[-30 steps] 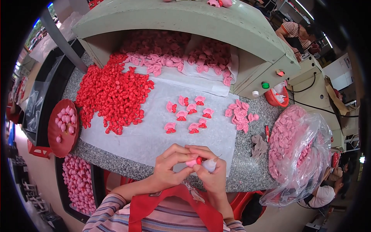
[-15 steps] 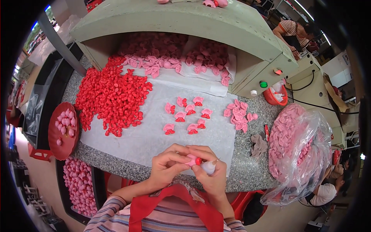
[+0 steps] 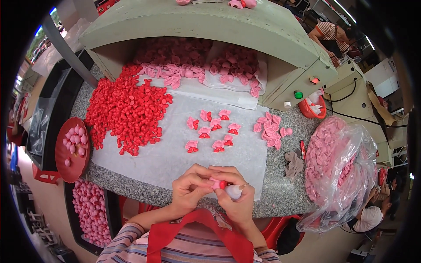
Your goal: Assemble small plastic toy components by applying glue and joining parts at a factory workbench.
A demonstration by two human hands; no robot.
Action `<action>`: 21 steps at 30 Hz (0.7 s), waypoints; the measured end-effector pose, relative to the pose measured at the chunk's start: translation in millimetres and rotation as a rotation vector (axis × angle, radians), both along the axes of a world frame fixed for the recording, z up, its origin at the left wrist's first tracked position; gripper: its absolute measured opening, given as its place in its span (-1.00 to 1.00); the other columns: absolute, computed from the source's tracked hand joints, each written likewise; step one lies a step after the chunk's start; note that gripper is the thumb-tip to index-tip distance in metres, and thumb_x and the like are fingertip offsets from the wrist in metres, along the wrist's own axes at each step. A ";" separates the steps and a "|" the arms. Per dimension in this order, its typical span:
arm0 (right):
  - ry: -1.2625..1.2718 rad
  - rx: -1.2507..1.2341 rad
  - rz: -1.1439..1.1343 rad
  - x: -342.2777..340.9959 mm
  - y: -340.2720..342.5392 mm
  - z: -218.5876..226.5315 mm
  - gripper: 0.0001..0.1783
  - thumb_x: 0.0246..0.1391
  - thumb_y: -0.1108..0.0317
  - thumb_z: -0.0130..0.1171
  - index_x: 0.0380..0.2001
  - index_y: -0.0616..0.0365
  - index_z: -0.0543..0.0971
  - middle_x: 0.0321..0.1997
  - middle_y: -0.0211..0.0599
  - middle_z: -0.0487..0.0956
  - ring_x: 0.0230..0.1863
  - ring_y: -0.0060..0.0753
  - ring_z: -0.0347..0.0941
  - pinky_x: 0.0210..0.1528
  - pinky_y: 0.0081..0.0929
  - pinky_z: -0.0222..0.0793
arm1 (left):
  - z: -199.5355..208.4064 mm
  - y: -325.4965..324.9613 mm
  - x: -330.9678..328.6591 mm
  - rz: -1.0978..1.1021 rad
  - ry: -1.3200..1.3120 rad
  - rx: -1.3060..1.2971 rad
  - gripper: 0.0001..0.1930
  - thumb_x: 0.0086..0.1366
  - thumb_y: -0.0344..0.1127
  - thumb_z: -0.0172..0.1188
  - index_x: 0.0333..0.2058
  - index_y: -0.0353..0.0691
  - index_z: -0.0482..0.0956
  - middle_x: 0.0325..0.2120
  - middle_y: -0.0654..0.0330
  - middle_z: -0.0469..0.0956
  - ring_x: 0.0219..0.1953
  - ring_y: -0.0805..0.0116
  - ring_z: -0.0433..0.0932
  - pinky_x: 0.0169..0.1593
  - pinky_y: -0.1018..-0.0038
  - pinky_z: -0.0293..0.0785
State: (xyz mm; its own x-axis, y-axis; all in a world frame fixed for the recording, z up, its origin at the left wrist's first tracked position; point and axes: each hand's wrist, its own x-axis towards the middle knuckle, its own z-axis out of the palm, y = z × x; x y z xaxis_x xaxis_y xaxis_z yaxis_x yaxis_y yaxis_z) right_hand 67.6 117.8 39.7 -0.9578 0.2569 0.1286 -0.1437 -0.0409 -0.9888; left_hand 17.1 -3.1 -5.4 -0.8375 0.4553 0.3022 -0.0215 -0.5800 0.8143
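left hand (image 3: 188, 189) is clamped, thumb against fingers, on a small pink part (image 3: 215, 182) just over the near edge of the counter (image 3: 283, 193). right hand (image 3: 237, 202) meets it there, thumb and forefinger together about the red part (image 3: 222, 184) that sits against the pink one, and the same hand grips a white squeeze bottle (image 3: 233, 192), its thin tip pointing away from the pieces. whether the two parts are already stuck, or any glue lies between them, cannot be told.

to do this step well, it seems best to hold the pink part firmly but lightly, since it may be soft enough to dent, and to press the red part straight on with an even push, without twisting. the bottle would be better left unsqueezed meanwhile, its tip kept clear of fingers and of the outer faces. a short, steady hold ought to help the join sit square.

nine joined pieces (image 3: 204, 132) lie spaced apart on the white sheet (image 3: 131, 162) mid-counter and make a handy guide to alignment. loose red parts (image 3: 127, 109) are heaped toward the counter's far left corner; loose pink parts (image 3: 272, 131) lie by the sheet's right edge.
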 end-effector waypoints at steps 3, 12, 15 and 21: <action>-0.001 -0.003 0.002 -0.6 0.0 0.0 -0.70 -0.22 0.70 -0.01 -0.32 0.30 0.48 -0.14 -0.05 0.43 -0.06 -0.27 0.36 0.00 -0.42 0.23 | -0.5 0.9 -0.1 0.018 0.013 -0.006 -0.90 0.08 -0.63 0.09 -0.39 -0.35 0.45 -0.26 0.03 0.39 -0.19 0.32 0.43 -0.14 0.51 0.39; -0.117 0.096 -0.133 -3.1 -1.0 1.7 -0.64 -0.25 0.67 0.17 -0.26 0.25 0.48 -0.16 -0.21 0.43 -0.14 -0.45 0.38 -0.14 -0.58 0.29 | 0.4 6.0 -8.6 -0.225 -0.631 0.236 -0.82 0.23 -0.41 -0.04 -0.18 -0.23 0.38 -0.17 0.03 0.41 -0.15 0.22 0.45 -0.07 0.39 0.40; -0.093 0.119 -0.151 -0.4 1.6 1.3 -0.60 -0.27 0.67 0.21 -0.24 0.23 0.47 -0.16 -0.23 0.42 -0.16 -0.48 0.38 -0.19 -0.62 0.31 | -2.5 2.9 -11.3 -0.373 -0.742 0.310 -0.78 0.25 -0.38 -0.07 -0.13 -0.23 0.36 -0.15 0.06 0.42 -0.10 0.23 0.44 -0.05 0.40 0.41; 0.062 0.229 -0.187 -3.0 0.7 -2.9 -0.61 -0.29 0.61 0.27 -0.26 0.18 0.52 -0.14 -0.24 0.41 -0.30 -0.52 0.44 -0.31 -0.63 0.40 | 0.6 1.2 -13.4 -0.458 -0.700 0.344 -0.74 0.22 -0.39 0.00 -0.10 -0.24 0.35 -0.15 0.08 0.42 -0.07 0.26 0.42 -0.03 0.41 0.38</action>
